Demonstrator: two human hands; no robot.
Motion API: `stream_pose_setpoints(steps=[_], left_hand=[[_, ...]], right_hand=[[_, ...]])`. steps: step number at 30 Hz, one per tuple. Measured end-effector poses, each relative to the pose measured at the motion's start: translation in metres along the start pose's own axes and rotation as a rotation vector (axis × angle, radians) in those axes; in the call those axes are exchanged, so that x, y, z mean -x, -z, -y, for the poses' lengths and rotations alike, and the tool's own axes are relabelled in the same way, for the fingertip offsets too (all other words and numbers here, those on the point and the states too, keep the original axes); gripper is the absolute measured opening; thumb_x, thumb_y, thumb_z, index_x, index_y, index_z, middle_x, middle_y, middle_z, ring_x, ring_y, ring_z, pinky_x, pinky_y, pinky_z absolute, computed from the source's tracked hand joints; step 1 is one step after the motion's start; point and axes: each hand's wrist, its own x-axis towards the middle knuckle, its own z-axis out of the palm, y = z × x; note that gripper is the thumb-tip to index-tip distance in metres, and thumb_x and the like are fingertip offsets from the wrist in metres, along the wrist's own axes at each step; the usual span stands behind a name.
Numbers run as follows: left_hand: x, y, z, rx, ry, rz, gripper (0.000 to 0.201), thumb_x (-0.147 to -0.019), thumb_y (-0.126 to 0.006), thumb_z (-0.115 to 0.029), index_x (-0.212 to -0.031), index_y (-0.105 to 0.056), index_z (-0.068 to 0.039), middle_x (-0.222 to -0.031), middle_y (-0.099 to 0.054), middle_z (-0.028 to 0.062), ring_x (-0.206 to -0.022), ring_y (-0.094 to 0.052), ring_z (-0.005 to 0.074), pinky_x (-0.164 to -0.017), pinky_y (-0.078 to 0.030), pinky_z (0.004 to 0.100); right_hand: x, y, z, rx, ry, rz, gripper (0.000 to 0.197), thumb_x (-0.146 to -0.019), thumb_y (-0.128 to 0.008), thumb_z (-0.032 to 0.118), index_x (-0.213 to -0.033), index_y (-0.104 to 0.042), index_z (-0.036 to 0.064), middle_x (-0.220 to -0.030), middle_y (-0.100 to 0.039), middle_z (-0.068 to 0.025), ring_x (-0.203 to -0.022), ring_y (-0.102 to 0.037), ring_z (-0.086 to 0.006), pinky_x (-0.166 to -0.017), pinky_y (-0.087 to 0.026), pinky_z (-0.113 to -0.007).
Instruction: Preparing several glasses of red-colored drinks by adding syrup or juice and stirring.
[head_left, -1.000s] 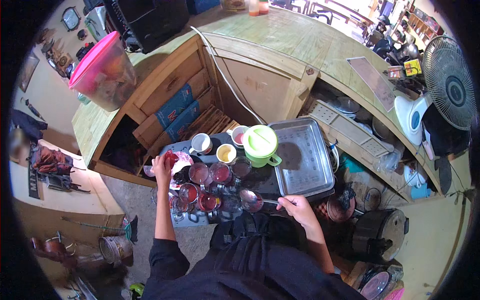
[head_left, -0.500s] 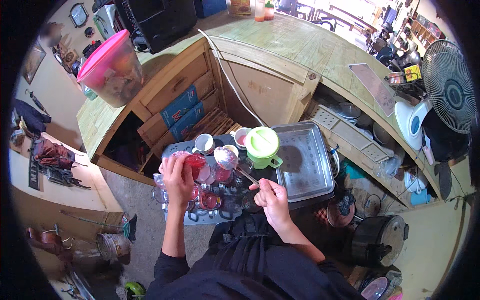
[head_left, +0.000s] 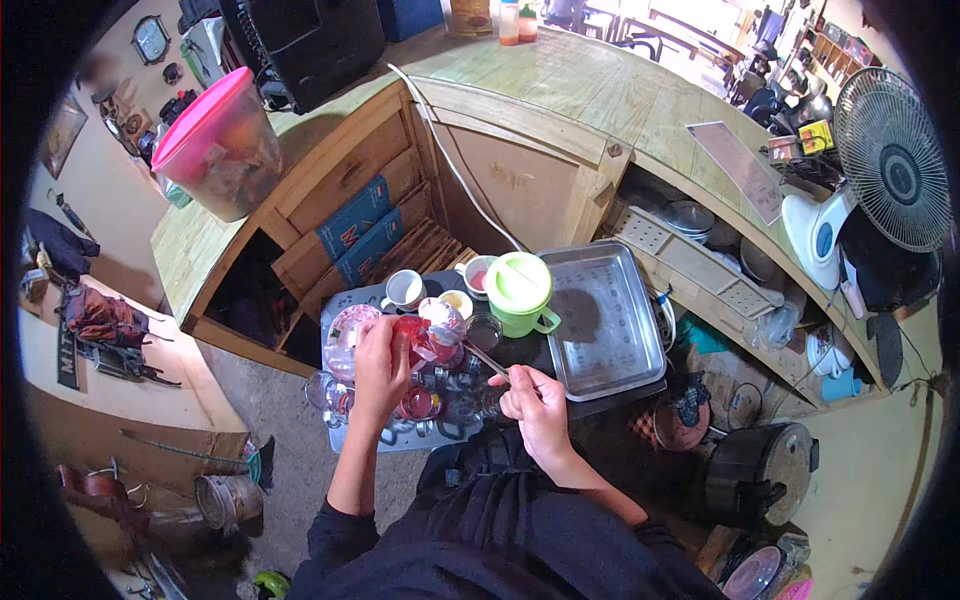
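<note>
Spoon point(head_left: 486, 360) apparently touches red item point(head_left: 409, 328) in left hand point(head_left: 381, 362).

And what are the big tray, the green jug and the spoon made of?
The tray looks like metal: silvery grey with a dull shine. The green jug seems to be smooth plastic, as its color is even all over. The spoon in the right hand is probably metal too, judging by its thin, greyish handle.

"Where's the left hand point(head_left: 380, 355) now?"
"Farther in from the table's point(head_left: 345, 296) left edge, with the red item point(head_left: 408, 329) over the glasses point(head_left: 420, 403)."
"The spoon point(head_left: 486, 359)?"
"Away from the near edge; the right hand point(head_left: 537, 400) brings its bowl beside the red item."
</note>
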Motion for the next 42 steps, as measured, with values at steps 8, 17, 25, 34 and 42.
stream_pose_setpoints(steps=[8,17,25,34,42], left_hand=[[-0.001,0.004,-0.004,-0.056,-0.122,-0.037,0.011,-0.077,-0.050,0.000,-0.087,-0.055,-0.002,-0.077,-0.060,0.0126,-0.067,-0.053,0.0290,-0.075,-0.035,0.0382],[-0.004,0.013,-0.004,-0.129,-0.202,-0.035,0.011,-0.075,-0.055,-0.003,-0.086,-0.059,-0.004,-0.068,-0.062,0.0088,-0.057,-0.054,0.0224,-0.072,-0.035,0.0358],[-0.005,0.014,-0.003,-0.125,-0.243,-0.034,0.012,-0.073,-0.057,-0.003,-0.085,-0.059,-0.005,-0.068,-0.062,0.0076,-0.055,-0.055,0.0206,-0.070,-0.034,0.0350],[-0.007,0.017,-0.002,-0.130,-0.238,-0.023,0.012,-0.074,-0.058,-0.004,-0.085,-0.060,-0.006,-0.068,-0.063,0.0069,-0.056,-0.055,0.0199,-0.072,-0.033,0.0365],[-0.009,0.017,-0.002,-0.166,-0.211,0.016,0.009,-0.074,-0.058,-0.006,-0.082,-0.060,-0.008,-0.064,-0.062,0.0065,-0.056,-0.056,0.0206,-0.074,-0.031,0.0383]], right_hand=[[0.001,0.001,-0.002,-0.034,-0.049,-0.004,0.033,-0.093,-0.045,0.023,-0.086,-0.054,-0.0076,-0.049,-0.024,0.0078,-0.042,-0.020,-0.0024,-0.043,-0.019,-0.021],[0.003,0.001,-0.006,-0.057,-0.061,-0.005,0.033,-0.092,-0.046,0.025,-0.085,-0.054,-0.0071,-0.049,-0.024,0.0076,-0.042,-0.020,-0.0026,-0.043,-0.019,-0.021],[0.003,0.002,-0.009,-0.082,-0.080,0.006,0.034,-0.092,-0.046,0.025,-0.085,-0.053,-0.0070,-0.049,-0.023,0.0077,-0.041,-0.021,-0.0026,-0.043,-0.019,-0.021],[0.001,0.004,-0.011,-0.123,-0.087,0.006,0.035,-0.092,-0.046,0.025,-0.088,-0.056,-0.0079,-0.049,-0.023,0.0093,-0.041,-0.019,-0.0014,-0.042,-0.017,-0.021],[0.000,0.005,-0.010,-0.141,-0.101,0.011,0.034,-0.092,-0.045,0.024,-0.086,-0.056,-0.0075,-0.049,-0.023,0.0091,-0.042,-0.020,-0.0017,-0.042,-0.018,-0.021]])
